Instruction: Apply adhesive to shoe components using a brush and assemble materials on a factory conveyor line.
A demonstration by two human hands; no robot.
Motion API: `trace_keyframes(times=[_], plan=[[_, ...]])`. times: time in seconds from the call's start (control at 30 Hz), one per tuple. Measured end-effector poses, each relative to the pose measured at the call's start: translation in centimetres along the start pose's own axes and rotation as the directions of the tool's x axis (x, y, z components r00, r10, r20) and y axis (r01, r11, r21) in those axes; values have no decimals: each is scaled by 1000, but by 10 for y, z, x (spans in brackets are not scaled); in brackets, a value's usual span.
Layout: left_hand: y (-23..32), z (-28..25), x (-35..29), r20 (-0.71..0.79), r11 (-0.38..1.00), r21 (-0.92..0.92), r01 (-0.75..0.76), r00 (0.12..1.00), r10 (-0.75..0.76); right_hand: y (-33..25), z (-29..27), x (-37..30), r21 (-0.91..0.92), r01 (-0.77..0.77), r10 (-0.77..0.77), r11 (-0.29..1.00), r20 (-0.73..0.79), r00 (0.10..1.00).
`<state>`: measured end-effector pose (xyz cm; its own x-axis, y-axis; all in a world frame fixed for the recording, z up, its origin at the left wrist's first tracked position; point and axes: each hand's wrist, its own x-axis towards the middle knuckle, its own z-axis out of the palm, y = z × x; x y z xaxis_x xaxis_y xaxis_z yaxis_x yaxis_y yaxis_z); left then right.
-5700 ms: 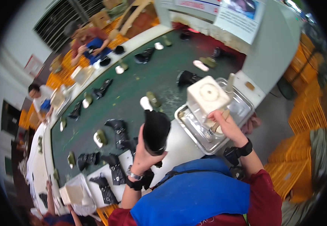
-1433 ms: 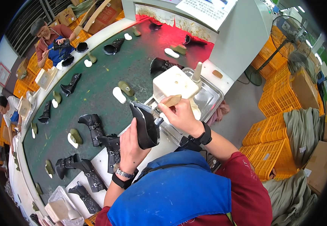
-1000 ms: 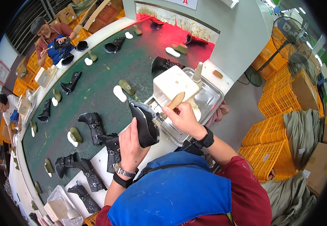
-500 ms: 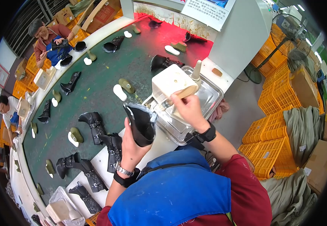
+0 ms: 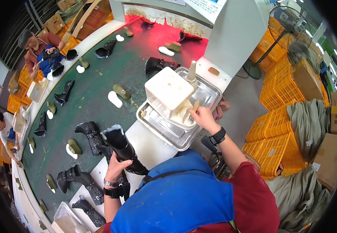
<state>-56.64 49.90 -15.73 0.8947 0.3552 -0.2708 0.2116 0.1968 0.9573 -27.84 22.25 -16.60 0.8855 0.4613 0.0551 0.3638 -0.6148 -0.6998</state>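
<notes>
My left hand is wrapped round the shaft of a black boot, its open top tilted away from me and edged with pale, fuzzy lining. To the right, my right hand grips a brush by its wooden handle. The bristles are down at the low open trough of a cream plastic glue pot, partly hidden by my fingers. The pot stands in a metal tray. Behind it rises a cream squeeze bottle with a pointed nozzle.
Several black boots, olive shoe lasts and white insoles lie on the curved green table. Two people work along its far left edge. Orange crates and a floor fan stand at the right.
The boot has come down and left, away from the tray, and is tilted differently. My right hand has carried the brush from beside the boot's top to the glue pot's trough.
</notes>
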Motion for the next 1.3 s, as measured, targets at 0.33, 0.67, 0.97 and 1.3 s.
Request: trace_keyframes(times=[0.33, 0.67, 0.97, 1.3], plan=[[25, 11, 0, -146, 992, 5, -128, 981, 127, 15, -19, -2, -9, -39, 39, 999, 50, 998], [58, 60, -5, -105, 873, 455, -179, 962, 251, -64, -29, 2, 899, -204, 102, 388, 179, 979], [64, 72, -15, -96, 832, 513, -209, 950, 298, -181, 5, -33, 693, 491, -533, 528, -179, 827], [57, 58, -18, -143, 846, 475, -242, 927, 346, -180, 4, -37, 397, 687, -743, 609, -18, 669]])
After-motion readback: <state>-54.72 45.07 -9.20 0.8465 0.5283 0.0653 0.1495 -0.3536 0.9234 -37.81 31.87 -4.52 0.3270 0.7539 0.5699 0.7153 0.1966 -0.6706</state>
